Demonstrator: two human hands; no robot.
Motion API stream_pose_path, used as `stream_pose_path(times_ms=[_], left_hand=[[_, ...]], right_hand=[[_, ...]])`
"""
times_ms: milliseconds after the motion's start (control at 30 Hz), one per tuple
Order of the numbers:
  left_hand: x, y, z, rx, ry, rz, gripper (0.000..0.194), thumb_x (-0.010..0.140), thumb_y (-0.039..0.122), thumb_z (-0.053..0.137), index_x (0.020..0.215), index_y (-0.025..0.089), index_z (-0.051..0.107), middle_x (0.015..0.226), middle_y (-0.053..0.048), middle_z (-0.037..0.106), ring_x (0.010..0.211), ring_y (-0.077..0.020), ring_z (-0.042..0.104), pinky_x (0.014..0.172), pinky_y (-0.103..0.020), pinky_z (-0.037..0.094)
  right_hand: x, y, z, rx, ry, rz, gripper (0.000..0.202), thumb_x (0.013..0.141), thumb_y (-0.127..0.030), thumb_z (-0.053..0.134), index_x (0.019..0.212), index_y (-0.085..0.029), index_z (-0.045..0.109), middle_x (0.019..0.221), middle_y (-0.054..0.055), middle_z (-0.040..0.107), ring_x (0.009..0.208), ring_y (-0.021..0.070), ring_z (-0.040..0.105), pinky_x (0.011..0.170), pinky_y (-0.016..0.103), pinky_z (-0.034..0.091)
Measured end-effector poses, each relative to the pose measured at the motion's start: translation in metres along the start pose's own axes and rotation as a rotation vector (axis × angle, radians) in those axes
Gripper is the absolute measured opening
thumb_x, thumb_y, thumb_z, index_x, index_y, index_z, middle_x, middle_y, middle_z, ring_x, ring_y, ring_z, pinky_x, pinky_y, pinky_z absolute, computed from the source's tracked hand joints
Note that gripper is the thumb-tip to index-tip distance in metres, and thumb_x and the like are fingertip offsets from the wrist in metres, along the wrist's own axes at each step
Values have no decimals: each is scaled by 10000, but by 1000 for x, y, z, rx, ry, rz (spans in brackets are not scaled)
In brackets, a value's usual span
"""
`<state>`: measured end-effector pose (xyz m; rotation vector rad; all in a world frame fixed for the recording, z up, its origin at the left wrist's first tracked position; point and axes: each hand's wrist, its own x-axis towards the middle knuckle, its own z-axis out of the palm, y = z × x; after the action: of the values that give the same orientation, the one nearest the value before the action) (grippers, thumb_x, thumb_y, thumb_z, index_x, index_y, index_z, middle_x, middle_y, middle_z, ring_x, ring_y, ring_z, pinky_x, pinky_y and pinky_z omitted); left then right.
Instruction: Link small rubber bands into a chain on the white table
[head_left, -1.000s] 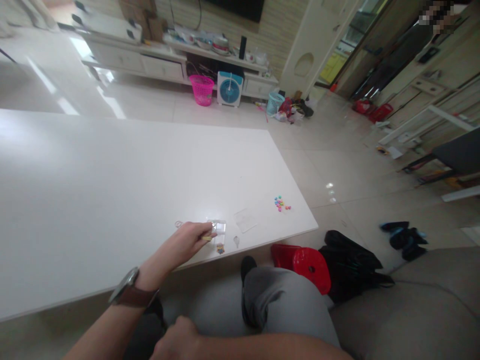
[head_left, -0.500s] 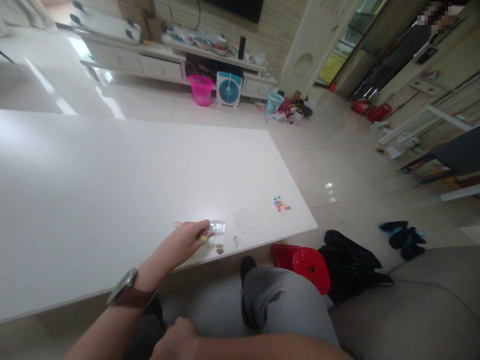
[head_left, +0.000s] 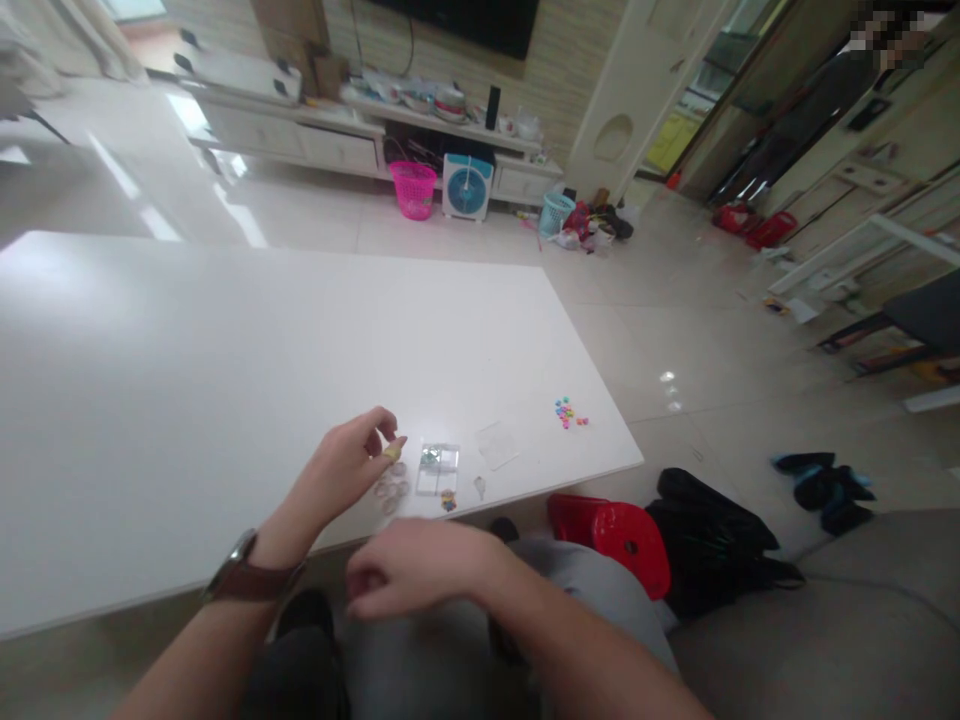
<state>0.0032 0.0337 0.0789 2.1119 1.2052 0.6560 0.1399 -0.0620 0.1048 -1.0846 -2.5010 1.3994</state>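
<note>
My left hand [head_left: 346,465] hovers over the white table [head_left: 247,380], fingers bent and thumb apart from them, with nothing visible between. A yellow band circles its thumb. Just below the fingertips lie several clear rings [head_left: 390,490]. To their right is a clear divided box [head_left: 438,470] with something greenish in one compartment. A small yellow-and-blue cartoon figure [head_left: 448,500] touches the box's near corner. My right hand [head_left: 420,565], loosely curled into a fist, is in front of the table edge above my lap; nothing shows in it.
A clear flat sheet [head_left: 499,445] and a small clear piece [head_left: 479,487] lie right of the box. Colourful beads [head_left: 566,412] sit near the table's right edge. A red stool [head_left: 630,545] and a black bag [head_left: 712,550] stand beyond that edge.
My left hand has left the box and moved left, uncovering the box and the rings. My right hand has risen from my lap toward the table edge. The view has shifted slightly.
</note>
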Motion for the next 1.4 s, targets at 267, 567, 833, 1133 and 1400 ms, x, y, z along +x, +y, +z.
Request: stream_pose_path(times_ms=[267,567,833,1133,1400], left_hand=[[0,2,-9,-75,263,-172,277,787,429,731,847,206,578,645,39,594,554,-122,538,557,-252,412],[1,10,-1,-295,198,-96,257,730,282,716,936,193,592,861,-7,663,639,-114,572,592,-243,469],[0,5,2,-464,119,-58,315,670,241,769,929,187,599,812,-4,666,658,-121,581,618,-249,494],[2,5,-3,-529,161,-79,329,694,336,830,872,174,606,789,-14,661,631,-120,584,604,-267,511],[2,2,1,-382,249,-38,285,732,198,703,994,196,591,987,-26,649,798,-145,642,690,-287,539]], right_hand=[[-14,26,-36,443,963,264,137,860,-245,595,966,-201,669,663,-59,536,605,108,520,569,223,409],[3,20,-24,426,981,132,267,826,-353,758,1032,-230,641,1036,25,642,911,154,626,722,258,553],[3,27,-26,501,965,68,241,838,-365,770,1001,-192,734,972,37,739,874,155,699,813,297,584],[-7,26,-41,440,1161,55,187,887,-315,697,1034,-207,738,1020,47,735,871,153,690,785,291,556],[0,19,-29,311,980,112,64,846,-238,676,897,-200,685,869,7,700,779,136,650,731,266,538]])
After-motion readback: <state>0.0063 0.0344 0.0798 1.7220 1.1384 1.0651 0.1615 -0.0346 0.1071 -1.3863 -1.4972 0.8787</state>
